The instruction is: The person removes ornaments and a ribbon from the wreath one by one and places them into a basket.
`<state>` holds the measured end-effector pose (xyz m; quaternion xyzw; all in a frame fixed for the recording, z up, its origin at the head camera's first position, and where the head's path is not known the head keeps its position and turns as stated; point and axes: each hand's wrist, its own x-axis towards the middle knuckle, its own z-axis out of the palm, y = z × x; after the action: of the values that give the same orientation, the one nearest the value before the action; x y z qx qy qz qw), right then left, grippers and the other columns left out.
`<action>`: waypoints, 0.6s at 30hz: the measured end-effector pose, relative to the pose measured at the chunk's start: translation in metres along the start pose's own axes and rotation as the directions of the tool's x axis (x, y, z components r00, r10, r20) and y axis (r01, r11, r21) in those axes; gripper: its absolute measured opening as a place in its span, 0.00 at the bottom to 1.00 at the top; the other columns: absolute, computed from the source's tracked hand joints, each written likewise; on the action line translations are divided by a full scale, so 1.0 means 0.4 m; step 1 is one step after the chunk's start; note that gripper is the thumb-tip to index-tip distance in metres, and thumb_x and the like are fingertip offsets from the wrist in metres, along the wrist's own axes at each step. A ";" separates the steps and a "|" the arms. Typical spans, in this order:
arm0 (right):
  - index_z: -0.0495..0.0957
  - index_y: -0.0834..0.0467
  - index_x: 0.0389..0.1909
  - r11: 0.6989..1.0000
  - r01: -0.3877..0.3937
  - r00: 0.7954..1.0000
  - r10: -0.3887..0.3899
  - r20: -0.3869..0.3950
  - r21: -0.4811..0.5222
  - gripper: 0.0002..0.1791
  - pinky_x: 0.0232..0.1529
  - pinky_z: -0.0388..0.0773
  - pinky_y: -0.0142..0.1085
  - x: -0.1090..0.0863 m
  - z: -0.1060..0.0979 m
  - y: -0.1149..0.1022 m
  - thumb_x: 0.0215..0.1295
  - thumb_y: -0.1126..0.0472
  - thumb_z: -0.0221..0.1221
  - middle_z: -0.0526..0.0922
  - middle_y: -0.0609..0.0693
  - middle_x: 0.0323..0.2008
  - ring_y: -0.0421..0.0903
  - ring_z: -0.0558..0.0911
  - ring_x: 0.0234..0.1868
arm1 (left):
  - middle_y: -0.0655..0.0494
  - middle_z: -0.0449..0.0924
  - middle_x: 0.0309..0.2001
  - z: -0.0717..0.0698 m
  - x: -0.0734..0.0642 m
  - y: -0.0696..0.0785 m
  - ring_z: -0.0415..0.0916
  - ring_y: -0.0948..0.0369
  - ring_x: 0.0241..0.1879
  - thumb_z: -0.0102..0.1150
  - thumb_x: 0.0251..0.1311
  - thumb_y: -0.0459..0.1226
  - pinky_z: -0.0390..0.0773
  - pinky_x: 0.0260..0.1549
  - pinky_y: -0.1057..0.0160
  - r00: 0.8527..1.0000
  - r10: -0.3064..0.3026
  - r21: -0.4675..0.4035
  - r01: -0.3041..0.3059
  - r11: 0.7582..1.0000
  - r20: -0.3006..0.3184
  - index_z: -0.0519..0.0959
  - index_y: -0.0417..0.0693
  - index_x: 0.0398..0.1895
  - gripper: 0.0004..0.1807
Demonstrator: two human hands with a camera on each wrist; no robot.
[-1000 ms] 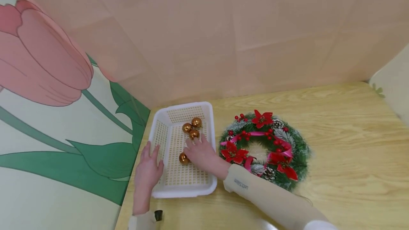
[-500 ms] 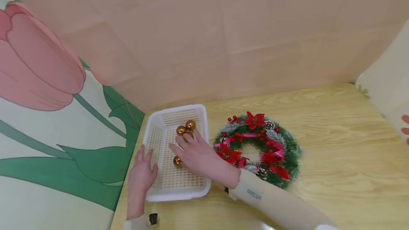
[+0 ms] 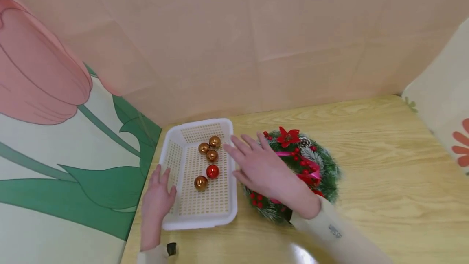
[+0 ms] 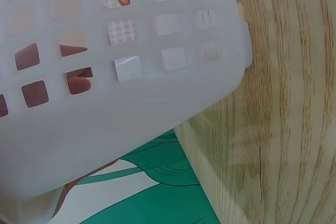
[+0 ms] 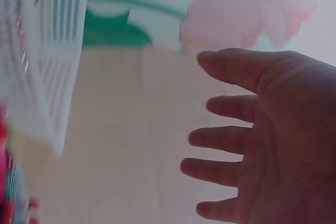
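In the head view a white plastic basket (image 3: 198, 222) holds several shiny gold balls (image 3: 200, 183) and one red ball (image 3: 212, 171). My left hand (image 3: 157, 201) rests at the basket's left rim, fingers extended. The left wrist view shows the basket's slotted wall (image 4: 157, 93) close up, with fingers partly visible through its holes. Over the left part of a green wreath (image 3: 329, 174), beside the basket's right rim, is my right hand (image 3: 267, 170). Its fingers are spread and hold nothing; the right wrist view shows the bare palm (image 5: 294, 140).
The wreath carries red poinsettias (image 3: 288, 137), berries, pine cones and pink ribbon. A small black object (image 3: 171, 249) lies near the left sleeve on the wooden table (image 3: 384, 166). Behind stands a pinkish backdrop (image 3: 293, 44); a tulip-painted wall (image 3: 44, 64) borders the left.
My right hand has lifted out of the basket and moved right over the wreath, its fingers spread. The red ball now shows among the gold ones. My left hand stays at the rim.
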<state>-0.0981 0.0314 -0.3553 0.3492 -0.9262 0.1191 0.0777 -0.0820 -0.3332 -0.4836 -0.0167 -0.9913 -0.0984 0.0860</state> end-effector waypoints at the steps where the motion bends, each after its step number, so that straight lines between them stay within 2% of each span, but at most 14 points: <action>1: 0.64 0.54 0.77 1.000 -0.025 1.000 0.025 -0.011 0.006 0.37 0.73 0.51 0.66 -0.007 -0.001 0.022 0.72 0.46 0.62 0.63 0.59 0.76 0.62 0.63 0.75 | 0.30 0.55 0.75 -0.001 0.000 0.000 0.62 0.32 0.68 0.66 0.62 0.35 0.81 0.31 0.38 1.000 0.004 -0.003 -0.004 1.000 -0.010 0.70 0.34 0.70 0.34; 4: 0.63 0.56 0.77 0.993 -0.112 0.994 0.112 -0.014 0.031 0.37 0.73 0.49 0.66 -0.035 -0.002 0.091 0.74 0.47 0.60 0.62 0.60 0.77 0.63 0.61 0.76 | 0.30 0.57 0.74 -0.003 0.001 -0.001 0.64 0.32 0.67 0.66 0.61 0.34 0.81 0.31 0.38 1.000 0.008 -0.009 -0.008 1.000 -0.026 0.70 0.34 0.70 0.33; 8: 0.60 0.59 0.78 0.977 -0.203 0.979 0.204 -0.011 0.067 0.38 0.72 0.48 0.69 -0.095 0.016 0.183 0.74 0.49 0.60 0.61 0.63 0.76 0.66 0.61 0.75 | 0.30 0.56 0.75 -0.004 0.003 0.000 0.64 0.32 0.67 0.66 0.61 0.34 0.81 0.34 0.37 1.000 0.005 -0.011 -0.005 1.000 -0.011 0.70 0.34 0.70 0.33; 13: 0.55 0.63 0.79 0.932 -0.327 0.943 0.333 -0.009 0.154 0.41 0.68 0.47 0.73 -0.199 0.057 0.279 0.74 0.52 0.61 0.61 0.69 0.75 0.70 0.61 0.72 | 0.30 0.55 0.75 -0.004 0.003 -0.001 0.61 0.32 0.69 0.64 0.62 0.34 0.81 0.37 0.35 1.000 0.005 -0.020 -0.005 1.000 0.000 0.69 0.34 0.70 0.33; 16: 0.53 0.65 0.79 0.903 -0.381 0.921 0.389 -0.001 0.198 0.41 0.66 0.49 0.75 -0.255 0.084 0.319 0.75 0.52 0.59 0.60 0.72 0.73 0.74 0.61 0.71 | 0.30 0.56 0.75 -0.004 0.002 -0.004 0.62 0.32 0.68 0.65 0.62 0.34 0.81 0.35 0.35 1.000 0.016 -0.029 -0.017 0.999 -0.022 0.70 0.34 0.70 0.33; 18: 0.54 0.67 0.78 0.896 -0.394 0.916 0.402 0.002 0.203 0.39 0.64 0.53 0.75 -0.285 0.104 0.340 0.77 0.52 0.58 0.60 0.74 0.72 0.76 0.62 0.69 | 0.29 0.56 0.74 -0.003 0.003 -0.005 0.63 0.31 0.67 0.65 0.61 0.33 0.81 0.34 0.36 0.999 0.032 -0.036 -0.034 0.999 -0.044 0.70 0.33 0.69 0.33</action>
<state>-0.1064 0.1905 -0.4438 0.1560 -0.9596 0.2314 0.0348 -0.0830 -0.3355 -0.4827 -0.0324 -0.9868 -0.1156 0.1088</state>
